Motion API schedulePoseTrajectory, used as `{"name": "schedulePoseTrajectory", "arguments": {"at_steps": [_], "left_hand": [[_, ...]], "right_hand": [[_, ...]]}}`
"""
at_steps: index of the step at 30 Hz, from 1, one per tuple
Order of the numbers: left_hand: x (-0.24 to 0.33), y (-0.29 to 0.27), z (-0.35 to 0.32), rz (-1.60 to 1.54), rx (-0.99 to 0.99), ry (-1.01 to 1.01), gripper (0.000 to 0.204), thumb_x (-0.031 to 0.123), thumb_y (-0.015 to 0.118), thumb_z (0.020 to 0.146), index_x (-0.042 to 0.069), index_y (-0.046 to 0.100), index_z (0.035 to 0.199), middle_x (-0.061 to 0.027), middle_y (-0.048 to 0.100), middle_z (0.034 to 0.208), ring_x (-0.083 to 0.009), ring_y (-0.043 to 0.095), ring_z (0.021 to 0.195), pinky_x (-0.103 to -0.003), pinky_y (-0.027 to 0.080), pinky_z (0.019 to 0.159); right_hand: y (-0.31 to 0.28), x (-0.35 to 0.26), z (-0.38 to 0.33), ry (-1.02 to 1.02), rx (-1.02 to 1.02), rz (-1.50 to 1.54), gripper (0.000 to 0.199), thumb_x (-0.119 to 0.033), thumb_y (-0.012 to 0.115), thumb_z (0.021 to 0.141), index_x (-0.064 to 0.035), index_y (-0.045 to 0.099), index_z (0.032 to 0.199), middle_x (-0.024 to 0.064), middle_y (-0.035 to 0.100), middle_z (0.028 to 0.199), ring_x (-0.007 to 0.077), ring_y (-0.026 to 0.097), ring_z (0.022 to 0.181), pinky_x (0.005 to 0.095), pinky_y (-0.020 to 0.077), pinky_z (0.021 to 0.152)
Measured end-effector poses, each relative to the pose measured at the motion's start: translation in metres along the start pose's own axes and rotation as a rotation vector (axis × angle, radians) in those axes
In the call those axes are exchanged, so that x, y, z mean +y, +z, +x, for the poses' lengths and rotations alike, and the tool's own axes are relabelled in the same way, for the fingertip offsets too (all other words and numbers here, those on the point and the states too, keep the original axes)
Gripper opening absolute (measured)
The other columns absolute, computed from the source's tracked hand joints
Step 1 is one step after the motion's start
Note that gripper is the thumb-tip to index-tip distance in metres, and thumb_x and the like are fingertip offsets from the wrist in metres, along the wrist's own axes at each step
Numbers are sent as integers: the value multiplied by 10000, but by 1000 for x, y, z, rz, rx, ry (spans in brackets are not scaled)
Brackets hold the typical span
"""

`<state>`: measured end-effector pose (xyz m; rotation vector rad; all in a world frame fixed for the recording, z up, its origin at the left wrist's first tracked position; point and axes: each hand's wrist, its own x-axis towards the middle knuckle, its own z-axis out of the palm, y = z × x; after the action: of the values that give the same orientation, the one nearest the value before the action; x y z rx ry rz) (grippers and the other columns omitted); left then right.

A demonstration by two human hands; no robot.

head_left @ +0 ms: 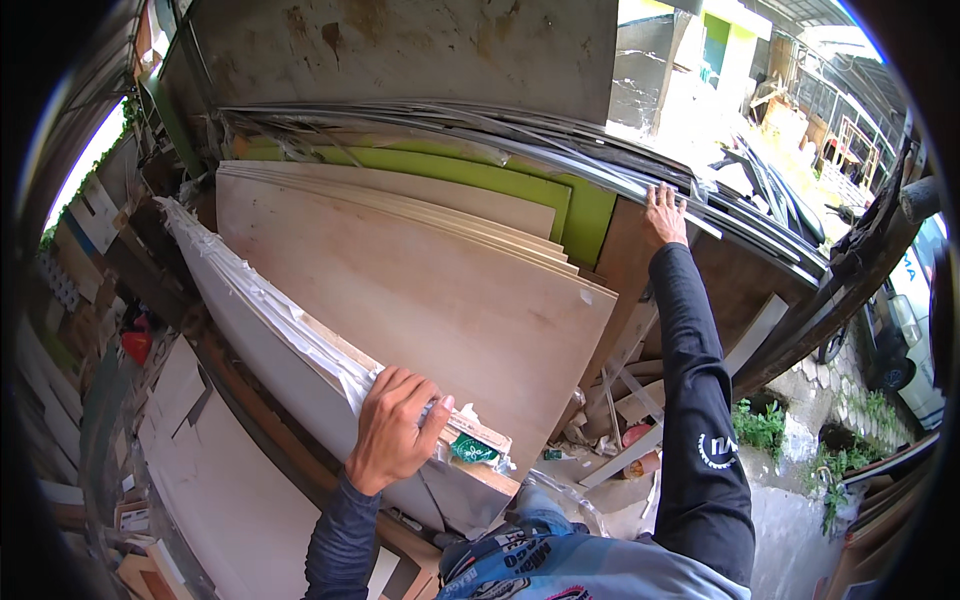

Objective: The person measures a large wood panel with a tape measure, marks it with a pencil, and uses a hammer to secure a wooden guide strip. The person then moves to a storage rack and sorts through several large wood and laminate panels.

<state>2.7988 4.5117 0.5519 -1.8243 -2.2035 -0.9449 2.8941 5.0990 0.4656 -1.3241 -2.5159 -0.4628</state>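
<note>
My left hand is closed over the top edge of a leaning stack of boards, fingers wrapped round it near its close end. Torn white plastic film runs along that edge, and a green label shows at the end. My right arm reaches far forward. There my right hand lies with fingers stretched out on long thin metal strips, not closed round them. Between my hands lean several tan plywood sheets, slightly fanned, with lime-green panels behind them.
A large stained grey board stands at the back. Scraps and rubbish litter the floor below my right arm. White panels lie at left, beside a red object. A vehicle stands at far right, past a dark beam.
</note>
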Motion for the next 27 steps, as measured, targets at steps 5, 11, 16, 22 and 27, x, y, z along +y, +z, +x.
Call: {"name": "schedulePoseTrajectory", "arguments": {"at_steps": [5,11,16,22,27], "left_hand": [[-14,28,30,-25,-18,44,236,190,564,907,-6,603,782,-149,591,764,-329,529,776,-415,408,794],[-31,58,59,-18,-18,54,245,205,561,925,8,594,783,-139,610,787,-317,550,809,-414,407,830],[-43,94,94,-56,-48,73,247,205,554,926,7,596,786,-141,612,788,-324,552,815,-412,406,831],[-67,135,134,-91,-93,70,257,218,544,925,7,609,794,-141,627,794,-324,559,822,-410,410,836],[-89,178,172,-109,-115,73,250,221,564,903,-3,621,809,-154,632,796,-344,570,831,-427,426,834]], "right_hand": [[3,13,-8,-24,-8,-4,677,-383,488,974,-107,238,1539,200,174,1603,388,182,1477,590,188,1165],[-13,0,-3,-34,-46,60,640,-331,472,967,-99,273,1529,219,180,1596,388,182,1478,583,197,1165],[-1,15,-1,-38,-1,-5,538,-221,356,999,-139,292,1527,208,188,1598,398,198,1472,578,198,1168],[0,4,-2,-44,1,19,531,-227,363,996,-140,318,1517,216,197,1593,405,216,1464,569,221,1162],[-1,9,4,-67,-11,28,555,-187,381,971,-134,315,1519,239,190,1588,410,214,1464,563,203,1169]]}}
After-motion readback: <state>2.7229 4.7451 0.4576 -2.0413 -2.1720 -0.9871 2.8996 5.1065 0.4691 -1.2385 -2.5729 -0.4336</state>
